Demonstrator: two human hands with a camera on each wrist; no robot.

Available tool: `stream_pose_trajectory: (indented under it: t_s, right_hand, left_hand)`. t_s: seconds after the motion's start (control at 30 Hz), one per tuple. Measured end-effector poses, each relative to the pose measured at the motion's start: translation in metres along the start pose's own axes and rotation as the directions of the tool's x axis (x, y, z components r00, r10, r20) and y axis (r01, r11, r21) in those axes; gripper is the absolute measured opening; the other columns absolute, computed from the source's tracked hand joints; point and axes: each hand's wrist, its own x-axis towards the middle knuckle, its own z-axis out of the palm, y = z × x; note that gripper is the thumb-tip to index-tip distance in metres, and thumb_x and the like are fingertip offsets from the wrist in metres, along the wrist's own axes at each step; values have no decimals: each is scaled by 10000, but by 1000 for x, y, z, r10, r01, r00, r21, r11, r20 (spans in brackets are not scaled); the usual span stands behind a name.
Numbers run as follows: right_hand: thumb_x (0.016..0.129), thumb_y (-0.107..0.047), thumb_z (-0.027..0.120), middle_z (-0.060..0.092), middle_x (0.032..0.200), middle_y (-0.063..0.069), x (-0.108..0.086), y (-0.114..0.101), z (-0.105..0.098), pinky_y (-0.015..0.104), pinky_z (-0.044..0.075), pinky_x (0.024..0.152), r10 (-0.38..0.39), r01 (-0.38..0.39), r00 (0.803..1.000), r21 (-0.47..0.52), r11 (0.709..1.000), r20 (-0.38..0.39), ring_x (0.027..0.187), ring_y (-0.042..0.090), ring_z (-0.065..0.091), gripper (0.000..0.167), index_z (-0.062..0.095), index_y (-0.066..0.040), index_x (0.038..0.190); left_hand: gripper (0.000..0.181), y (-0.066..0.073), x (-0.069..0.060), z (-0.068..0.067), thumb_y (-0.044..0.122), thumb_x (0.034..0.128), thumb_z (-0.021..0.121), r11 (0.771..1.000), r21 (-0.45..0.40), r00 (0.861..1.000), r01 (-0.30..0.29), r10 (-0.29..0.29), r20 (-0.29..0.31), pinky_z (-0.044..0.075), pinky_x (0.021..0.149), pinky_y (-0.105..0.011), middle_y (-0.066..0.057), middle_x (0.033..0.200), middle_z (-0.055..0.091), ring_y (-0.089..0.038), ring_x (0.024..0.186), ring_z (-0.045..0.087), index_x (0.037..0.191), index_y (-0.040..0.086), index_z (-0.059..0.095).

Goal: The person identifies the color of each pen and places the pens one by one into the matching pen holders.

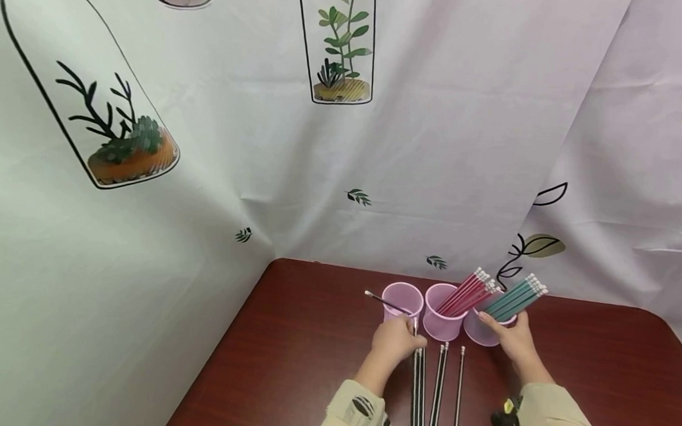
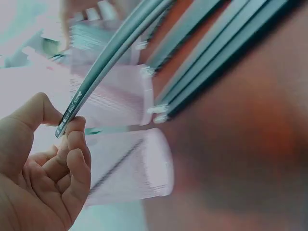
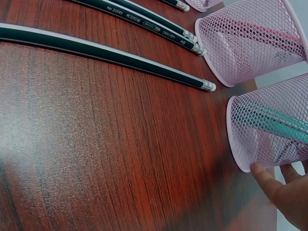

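Observation:
My left hand [image 1: 395, 339] pinches a dark striped pencil [image 2: 91, 82] near its end, between thumb and bent fingers. It is in front of the left pink mesh cup [image 1: 401, 289], in which one dark pencil [image 1: 387, 302] leans. My right hand [image 1: 515, 340] grips the side of the right mesh cup [image 3: 269, 120], which holds a bundle of teal pencils [image 1: 516, 300]. Between these stands the middle mesh cup [image 1: 439, 327] with red pencils [image 1: 467, 294]. Several dark pencils [image 1: 438, 391] lie on the table, their white eraser ends toward the cups.
The reddish-brown table [image 1: 257, 372] has its rounded back edge against a white printed curtain [image 1: 291, 151]. A single dark pencil [image 1: 459, 393] lies apart at the right of the loose ones. A small black and yellow object [image 1: 506, 416] is by the right sleeve.

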Motion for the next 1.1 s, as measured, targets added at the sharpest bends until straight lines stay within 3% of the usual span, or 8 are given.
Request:
stream_pose_trajectory:
  t_s: [0.13, 0.3, 0.57, 0.67, 0.8, 0.9, 1.0, 1.1]
  right_hand:
    - [827, -298, 695, 177, 1418, 332, -2, -3, -1, 514, 119, 1096, 23, -23, 1000, -4, 1000, 3, 1332, 422, 145, 955, 33, 27, 1433]
    - [839, -277, 685, 175, 1424, 326, -2, -3, 0, 503, 118, 1100, 38, -38, 999, -10, 999, 9, 1337, 411, 143, 940, 23, 19, 1437]
    - [840, -272, 683, 182, 1417, 331, -2, -4, 0, 500, 113, 1101, 24, -24, 1000, -2, 1000, 5, 1333, 414, 145, 923, 39, 29, 1429]
    - [843, -265, 681, 183, 1413, 332, -2, -3, 0, 500, 114, 1101, 19, -19, 1000, 1, 1000, 8, 1332, 416, 147, 916, 40, 31, 1426]
    - [841, -257, 683, 195, 1404, 332, -1, -4, 1, 496, 118, 1101, 11, -11, 1000, 3, 1000, 5, 1325, 414, 160, 912, 46, 39, 1423]
    - [841, -260, 684, 193, 1406, 330, -1, -4, 1, 494, 114, 1102, 12, -12, 1000, 1, 1000, 4, 1326, 411, 158, 918, 42, 38, 1425]
    - [839, -268, 685, 187, 1407, 332, -1, -4, 0, 495, 109, 1102, 16, -16, 1000, 1, 1000, 7, 1326, 414, 153, 929, 33, 38, 1427]
    - [837, -279, 687, 181, 1416, 322, -1, -4, 0, 492, 110, 1102, 24, -24, 1000, 4, 1000, 8, 1328, 404, 154, 935, 32, 25, 1431]
  left_hand:
    - [263, 7, 9, -23, 300, 619, 717, 999, -26, 997, -18, 16, -80, 354, 466, -250, 95, 584, 471, -128, 542, 456, 707, 191, 495]
    - [230, 12, 17, -52, 267, 690, 642, 991, -132, 981, 5, -30, -190, 370, 464, -277, 80, 588, 492, -139, 542, 477, 857, 164, 523]
    - [152, 8, 28, -84, 258, 874, 518, 944, -316, 938, -97, -20, -347, 419, 518, -256, 89, 673, 602, -65, 545, 527, 940, 122, 535]
    - [170, 5, 28, -91, 248, 911, 494, 920, -368, 914, -135, -29, -405, 448, 540, -279, 40, 736, 644, -85, 578, 566, 984, 97, 520]
    - [163, 2, 28, -93, 194, 934, 475, 879, -435, 871, -197, -46, -489, 491, 584, -288, -43, 825, 641, -138, 662, 606, 1019, 56, 486]
    - [155, -2, 28, -87, 167, 947, 472, 858, -467, 855, -214, -67, -514, 503, 601, -281, -62, 834, 632, -146, 693, 625, 1037, 41, 467]
    - [131, -5, 27, -76, 143, 938, 495, 852, -485, 862, -199, -83, -500, 494, 564, -270, -56, 794, 626, -135, 664, 619, 1021, 45, 471]
    - [110, -8, 24, -62, 135, 904, 545, 868, -469, 880, -161, -88, -466, 489, 558, -252, -42, 767, 627, -113, 650, 607, 973, 62, 500]
